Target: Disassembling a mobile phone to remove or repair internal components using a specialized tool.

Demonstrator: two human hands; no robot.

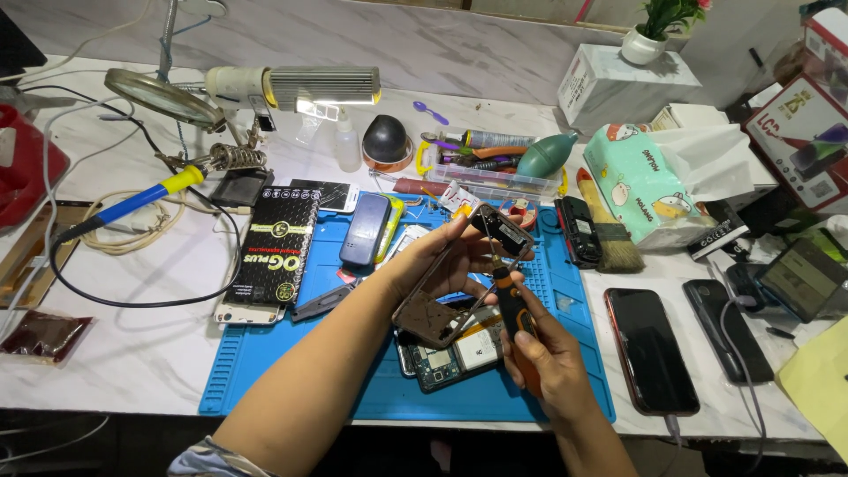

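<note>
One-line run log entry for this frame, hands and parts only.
left hand: holds phone frame, tilted | right hand: grips orange screwdriver, tip at frame | below: opened phone on blue mat

Brightly and evenly lit from a lamp point(300, 88) glowing at upper left, with white glare beneath its head, sheen on the marble bench point(132, 353), soft short shadows under things, sharp focus at centre, mild wide-angle bending toward the edges, dark lower border.
</note>
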